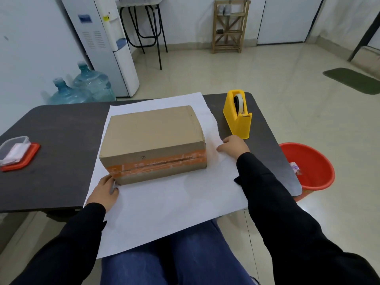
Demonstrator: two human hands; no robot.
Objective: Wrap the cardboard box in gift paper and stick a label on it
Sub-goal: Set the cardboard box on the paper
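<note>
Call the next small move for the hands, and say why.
Probably lift the near flap of the paper up over the cardboard box. The box lies bare on the sheet, no side folded yet; the left hand and right hand rest on the paper beside it, and the near edge hangs free over the lap.

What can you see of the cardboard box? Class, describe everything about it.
The cardboard box is a closed brown rectangular carton with worn orange tape along its near side. It lies flat on white gift paper spread over the dark table. The left hand is at its near left corner; the right hand rests on the paper beside it, apart.
</note>
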